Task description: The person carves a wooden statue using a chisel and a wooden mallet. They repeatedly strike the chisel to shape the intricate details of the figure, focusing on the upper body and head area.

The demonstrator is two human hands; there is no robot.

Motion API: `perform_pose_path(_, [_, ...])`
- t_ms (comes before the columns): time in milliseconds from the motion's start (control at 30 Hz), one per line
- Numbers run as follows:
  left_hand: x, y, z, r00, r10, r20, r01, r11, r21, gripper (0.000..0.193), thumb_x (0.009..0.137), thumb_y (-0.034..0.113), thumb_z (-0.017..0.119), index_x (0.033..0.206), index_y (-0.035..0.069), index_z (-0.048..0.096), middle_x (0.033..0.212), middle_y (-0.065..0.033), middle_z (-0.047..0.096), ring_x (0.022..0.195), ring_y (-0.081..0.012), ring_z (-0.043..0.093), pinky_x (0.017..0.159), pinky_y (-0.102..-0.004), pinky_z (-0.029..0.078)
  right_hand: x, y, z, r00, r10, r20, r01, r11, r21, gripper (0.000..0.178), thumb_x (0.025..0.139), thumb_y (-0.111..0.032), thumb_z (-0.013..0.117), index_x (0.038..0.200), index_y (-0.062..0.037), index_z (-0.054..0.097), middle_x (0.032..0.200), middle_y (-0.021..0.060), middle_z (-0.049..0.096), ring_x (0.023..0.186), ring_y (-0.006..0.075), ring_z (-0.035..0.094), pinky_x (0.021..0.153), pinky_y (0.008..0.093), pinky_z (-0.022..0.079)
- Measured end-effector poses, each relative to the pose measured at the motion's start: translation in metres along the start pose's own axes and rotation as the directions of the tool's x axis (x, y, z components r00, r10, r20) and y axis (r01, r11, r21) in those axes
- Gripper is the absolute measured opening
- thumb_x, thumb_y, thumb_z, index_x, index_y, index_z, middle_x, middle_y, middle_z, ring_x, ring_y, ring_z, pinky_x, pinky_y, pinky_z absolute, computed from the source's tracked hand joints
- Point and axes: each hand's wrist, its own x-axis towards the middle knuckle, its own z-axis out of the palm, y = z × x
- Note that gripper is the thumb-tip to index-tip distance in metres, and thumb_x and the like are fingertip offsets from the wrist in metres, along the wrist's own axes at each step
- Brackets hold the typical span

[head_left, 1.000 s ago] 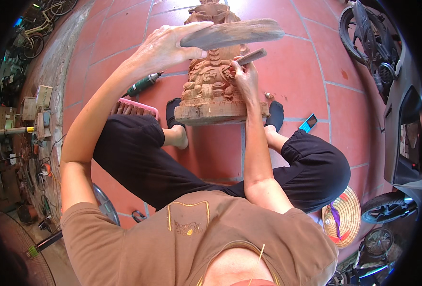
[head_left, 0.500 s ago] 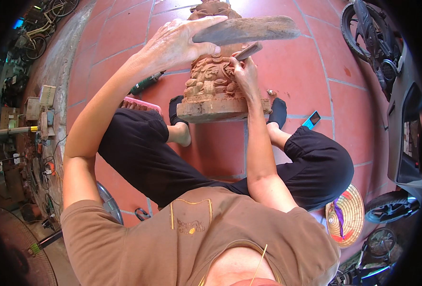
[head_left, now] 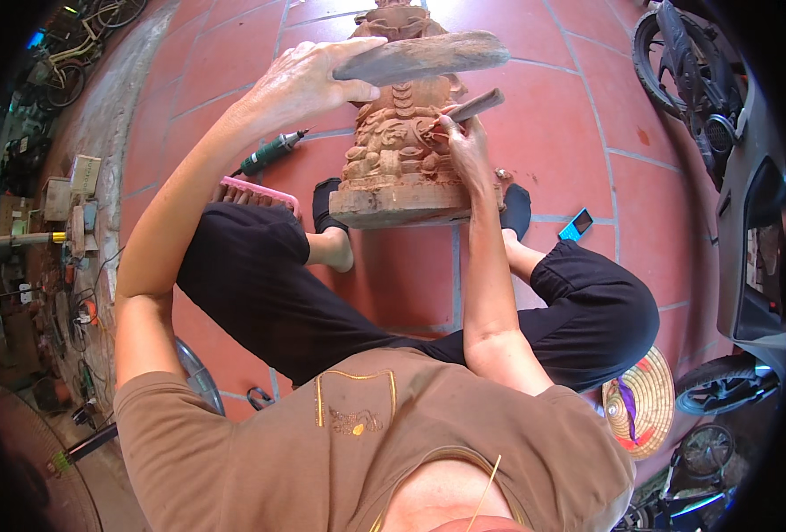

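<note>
Here's the carved wooden figure [head_left: 384,160], front and centre, its thick base [head_left: 402,208] on the near side between the person's two feet and its narrower end running away to the far side. The relief is dense, all rounded lumps and curls.

On its right flank, the right hand [head_left: 468,146] has its fingers closed around a slim hand tool [head_left: 480,104], the handle jutting out far and right. The working tip is too small and hidden to read, but it looks to be set against the carving.

Up and to the left, the left hand [head_left: 309,80] is wrapped snugly round the left end of a flat wooden bat [head_left: 428,55], fingers above, thumb below. There's a gap in view between bat and handle.

My read: this is the chipping step, detail being cut with tap and tool. The next stroke would call for a steady right hand, the tip held at its angle, and a square, light knock on the handle's end.

Farther out, left: a green power tool [head_left: 269,154], and nearer, a pink-rimmed tray [head_left: 278,192]. Right: a blue phone [head_left: 576,225] on the red tiles [head_left: 544,133], and, nearer, a woven hat [head_left: 655,399].
</note>
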Motion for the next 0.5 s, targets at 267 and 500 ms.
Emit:
perform_pose_path(267, [-0.003, -0.006, 0.002, 0.999, 0.024, -0.027, -0.023, 0.999, 0.036, 0.064, 0.082, 0.037, 0.073, 0.140, 0.019, 0.052, 0.115, -0.0140, 0.069, 0.107, -0.0306, 0.065, 0.093, -0.0422, 0.050, 0.004, 0.009, 0.007, 0.997, -0.072, -0.042, 0.073, 0.997, 0.031, 0.013, 0.094, -0.002, 0.060, 0.106, -0.0016, 0.058, 0.094, 0.0055, 0.063, 0.084, 0.0142, 0.065, 0.074, 0.0298, 0.058])
perform_pose_path(500, [-0.002, 0.004, 0.000, 1.000, 0.022, -0.006, -0.022, 0.999, -0.023, 0.063, 0.083, 0.034, 0.073, 0.140, 0.019, 0.051, 0.115, -0.0152, 0.069, 0.106, -0.0309, 0.066, 0.093, -0.0412, 0.050, 0.009, 0.006, 0.000, 0.994, -0.097, 0.052, 0.102, 0.989, -0.104, 0.015, 0.093, -0.005, 0.063, 0.106, -0.0009, 0.060, 0.090, 0.0066, 0.067, 0.082, 0.0137, 0.065, 0.073, 0.0300, 0.054])
